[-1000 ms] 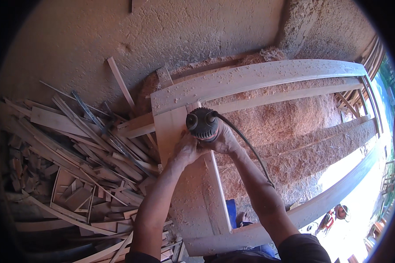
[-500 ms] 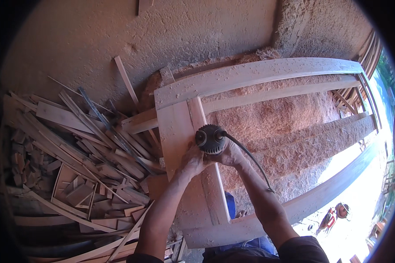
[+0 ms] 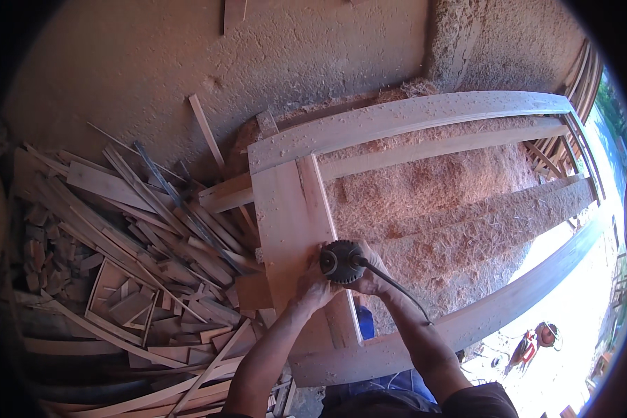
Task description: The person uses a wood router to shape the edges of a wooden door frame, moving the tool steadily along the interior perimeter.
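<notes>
From afar, I have the left hand [image 3: 313,288] and right hand [image 3: 370,280] gripping a power tool [image 3: 341,262], the wooden frame [image 3: 283,209] beneath.

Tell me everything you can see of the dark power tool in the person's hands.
The power tool shows mainly its rounded black top, plastic by its look, with a ribbed edge and a round fitting at its left. A dark cord leaves its right side, curving down and right. The left hand and right hand grip it from either side, over the inner edge of the pale wooden frame. Its underside is hidden.
</notes>
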`<control>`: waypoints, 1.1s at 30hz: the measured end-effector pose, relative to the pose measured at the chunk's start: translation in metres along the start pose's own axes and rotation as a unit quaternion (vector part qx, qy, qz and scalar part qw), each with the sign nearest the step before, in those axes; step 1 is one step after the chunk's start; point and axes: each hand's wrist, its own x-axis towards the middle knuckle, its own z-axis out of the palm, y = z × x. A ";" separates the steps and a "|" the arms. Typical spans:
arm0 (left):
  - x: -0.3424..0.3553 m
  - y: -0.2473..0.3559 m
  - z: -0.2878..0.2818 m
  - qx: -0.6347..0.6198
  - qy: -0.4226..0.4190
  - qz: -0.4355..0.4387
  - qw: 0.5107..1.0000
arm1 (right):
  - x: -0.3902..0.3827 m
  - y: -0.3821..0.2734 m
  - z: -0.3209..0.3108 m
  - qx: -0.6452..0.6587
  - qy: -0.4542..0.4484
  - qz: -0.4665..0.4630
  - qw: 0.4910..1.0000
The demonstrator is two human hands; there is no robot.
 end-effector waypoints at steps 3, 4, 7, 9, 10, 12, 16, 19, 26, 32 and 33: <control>-0.025 -0.011 0.033 -0.066 0.039 0.002 0.997 | -0.022 -0.013 0.009 0.064 0.000 0.034 0.997; -0.031 -0.011 0.042 -0.130 0.056 -0.002 0.990 | -0.028 -0.026 0.006 0.049 0.000 0.038 0.998; -0.045 -0.006 0.075 -0.419 0.079 -0.058 0.903 | -0.050 -0.024 0.002 0.030 -0.023 0.005 0.999; -0.052 -0.007 0.088 -0.459 0.109 -0.052 0.880 | -0.057 -0.020 0.001 0.077 -0.041 0.010 0.996; -0.052 -0.010 0.093 -0.455 0.113 -0.060 0.881 | -0.058 -0.017 0.003 0.091 -0.043 0.010 0.995; -0.049 -0.007 0.093 -0.448 0.118 -0.077 0.883 | -0.056 -0.018 0.003 0.087 -0.042 0.013 0.995; -0.039 0.001 0.076 -0.472 0.092 -0.094 0.872 | -0.045 -0.009 0.000 0.033 -0.041 0.021 0.998; -0.039 -0.006 0.067 -0.418 0.096 -0.069 0.901 | -0.032 -0.013 0.001 0.028 -0.054 0.030 0.998; -0.023 -0.015 0.043 -0.079 0.046 0.003 0.996 | -0.018 0.006 0.007 0.070 -0.024 0.027 0.997; -0.013 -0.014 0.016 0.105 0.048 0.043 0.992 | 0.002 -0.012 0.001 -0.021 -0.018 0.007 1.000; -0.011 -0.015 0.014 0.113 0.057 0.047 0.991 | 0.007 -0.018 0.000 -0.027 -0.022 0.007 0.999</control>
